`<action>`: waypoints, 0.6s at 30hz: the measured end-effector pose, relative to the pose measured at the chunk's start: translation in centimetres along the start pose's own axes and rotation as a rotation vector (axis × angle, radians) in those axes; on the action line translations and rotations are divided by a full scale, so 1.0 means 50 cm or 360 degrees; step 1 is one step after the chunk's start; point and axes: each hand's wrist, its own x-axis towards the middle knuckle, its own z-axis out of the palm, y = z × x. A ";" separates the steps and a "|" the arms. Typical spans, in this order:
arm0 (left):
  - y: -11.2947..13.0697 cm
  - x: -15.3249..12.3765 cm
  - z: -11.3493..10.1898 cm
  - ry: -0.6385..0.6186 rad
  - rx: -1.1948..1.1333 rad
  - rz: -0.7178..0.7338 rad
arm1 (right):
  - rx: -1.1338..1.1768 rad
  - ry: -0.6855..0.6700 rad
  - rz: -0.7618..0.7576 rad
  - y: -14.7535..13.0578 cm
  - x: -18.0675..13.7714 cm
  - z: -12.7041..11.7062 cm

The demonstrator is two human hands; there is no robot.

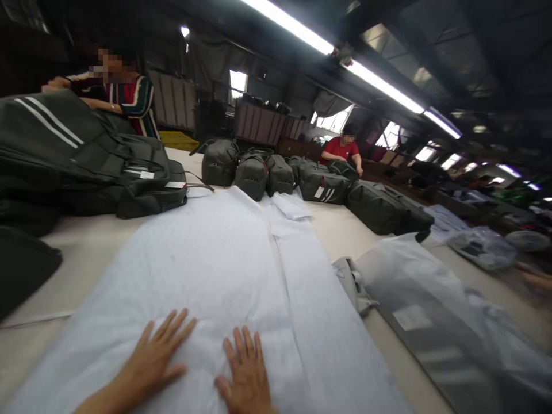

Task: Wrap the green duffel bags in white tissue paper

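A large pale bluish-white sheet (202,259) lies over the table in front of me, with slight wrinkles. Whether it is paper, cloth or plastic I cannot tell. My left hand (155,356) rests on it with the fingers spread. To its right, my right hand (247,371) also lies flat on the sheet, fingers apart and nothing in them. A second strip of similar material (319,287) runs alongside on the right, and a small folded piece (290,206) sits near its far end.
Dark bags with white stripes (47,138) are piled at the left. Several dark duffel bags (252,175) line the table's far side. Clear plastic covers a grey item (431,310) at the right. One person (144,106) stands at the left, another in red (336,149) behind the bags.
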 end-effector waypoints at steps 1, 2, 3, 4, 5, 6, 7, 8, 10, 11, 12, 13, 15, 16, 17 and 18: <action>0.055 -0.058 0.011 -0.0060 0.0014 0.0062 | 0.0080 -0.0056 0.0051 -0.012 0.008 -0.023; 0.104 -0.117 0.017 -0.0133 0.0025 0.0114 | 0.0169 -0.0102 0.0092 -0.022 0.012 -0.052; 0.146 -0.176 0.019 -0.0221 0.0028 0.0154 | 0.0264 -0.0122 0.0154 -0.030 0.010 -0.083; 0.182 -0.236 0.018 -0.0320 0.0022 0.0176 | 0.0356 -0.0092 0.0235 -0.034 -0.001 -0.116; 0.212 -0.294 0.016 -0.0425 0.0004 0.0181 | 0.0440 0.0005 0.0311 -0.033 -0.022 -0.150; 0.236 -0.351 0.014 -0.0533 -0.0022 0.0173 | 0.0503 0.0122 0.0385 -0.027 -0.056 -0.183; 0.255 -0.406 0.012 -0.0638 -0.0052 0.0156 | 0.0540 0.0223 0.0481 -0.016 -0.102 -0.214; 0.270 -0.456 0.012 -0.0732 -0.0079 0.0131 | 0.0546 0.0278 0.0604 -0.001 -0.158 -0.244; 0.289 -0.541 0.017 -0.0847 -0.0108 0.0064 | 0.0468 0.0206 0.0866 0.034 -0.287 -0.293; 0.294 -0.571 0.021 -0.0851 -0.0108 0.0025 | 0.0388 0.0101 0.0962 0.050 -0.351 -0.310; 0.297 -0.594 0.025 -0.0820 -0.0099 -0.0012 | 0.0320 -0.0020 0.1034 0.061 -0.409 -0.322; 0.298 -0.607 0.030 -0.0764 -0.0086 -0.0040 | 0.0259 -0.0129 0.1070 0.068 -0.457 -0.328; 0.296 -0.615 0.038 -0.0630 -0.0056 -0.0050 | 0.0150 -0.0242 0.1065 0.065 -0.516 -0.325; 0.295 -0.613 0.040 -0.0574 -0.0032 -0.0038 | 0.0089 -0.0245 0.1011 0.058 -0.528 -0.320; 0.293 -0.610 0.043 -0.0535 -0.0001 -0.0022 | 0.0018 -0.0230 0.0929 0.047 -0.530 -0.314; 0.293 -0.607 0.044 -0.0500 0.0029 -0.0004 | -0.0050 -0.0221 0.0814 0.034 -0.526 -0.308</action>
